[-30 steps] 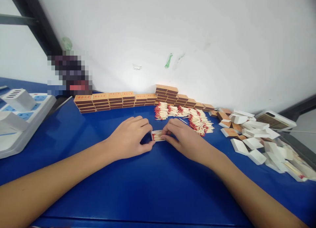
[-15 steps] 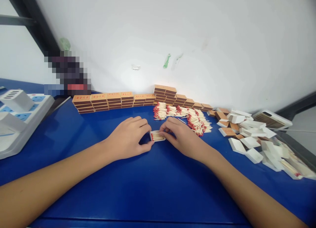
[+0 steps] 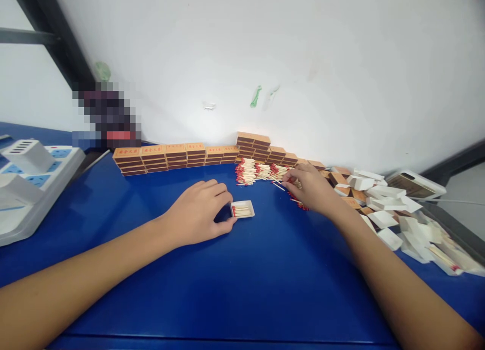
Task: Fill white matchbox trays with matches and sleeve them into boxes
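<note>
The left hand (image 3: 197,214) curls, gripping a small white cardboard tray (image 3: 243,209) of matches; the right hand (image 3: 311,188) lies on the heap of red-tipped wooden matches (image 3: 257,170), grip unclear.

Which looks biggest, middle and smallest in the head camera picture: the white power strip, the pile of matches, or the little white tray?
1. power strip: biggest, though it also lies nearer the camera than the pile.
2. pile of matches: middle, partly hidden by a hand.
3. tray: smallest.
</note>
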Motion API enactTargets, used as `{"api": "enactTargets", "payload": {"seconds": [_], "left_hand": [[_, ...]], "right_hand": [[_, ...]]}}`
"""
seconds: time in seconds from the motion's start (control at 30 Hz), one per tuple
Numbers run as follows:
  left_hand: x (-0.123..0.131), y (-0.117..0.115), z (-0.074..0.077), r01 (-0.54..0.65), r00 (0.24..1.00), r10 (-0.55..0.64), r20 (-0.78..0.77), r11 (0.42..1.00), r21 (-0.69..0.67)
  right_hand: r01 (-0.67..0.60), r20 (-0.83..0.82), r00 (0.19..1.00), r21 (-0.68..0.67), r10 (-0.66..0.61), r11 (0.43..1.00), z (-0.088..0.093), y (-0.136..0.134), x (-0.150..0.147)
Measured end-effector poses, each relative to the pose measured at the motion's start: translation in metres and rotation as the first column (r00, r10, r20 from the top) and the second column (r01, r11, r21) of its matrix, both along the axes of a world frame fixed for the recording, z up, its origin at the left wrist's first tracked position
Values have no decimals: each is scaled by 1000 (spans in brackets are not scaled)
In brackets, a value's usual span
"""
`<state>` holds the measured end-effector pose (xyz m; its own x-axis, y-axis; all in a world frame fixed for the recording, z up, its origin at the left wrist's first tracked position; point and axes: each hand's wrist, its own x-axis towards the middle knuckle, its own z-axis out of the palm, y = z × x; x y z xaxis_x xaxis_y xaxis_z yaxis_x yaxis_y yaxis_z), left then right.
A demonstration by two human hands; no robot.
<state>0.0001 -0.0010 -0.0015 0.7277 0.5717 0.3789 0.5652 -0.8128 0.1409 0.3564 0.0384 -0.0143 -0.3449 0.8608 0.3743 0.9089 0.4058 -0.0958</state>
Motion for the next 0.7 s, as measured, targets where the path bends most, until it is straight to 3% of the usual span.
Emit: {"api": "enactTargets", "payload": {"seconds": [0.17, 0.33, 0.7], "left_hand": [[0, 0, 0, -4, 1000, 4, -9, 1000, -10], [0, 0, 1, -4, 1000, 4, -18, 1000, -17], [0, 0, 1, -3, 1000, 3, -12, 1000, -8]], "right_hand": [[-25, 37, 999, 11, 25, 1000, 2, -1, -11], [8, -30, 1000, 37, -7, 999, 5, -6, -22], [66, -22, 997, -52, -67, 996, 5, -10, -28]]}}
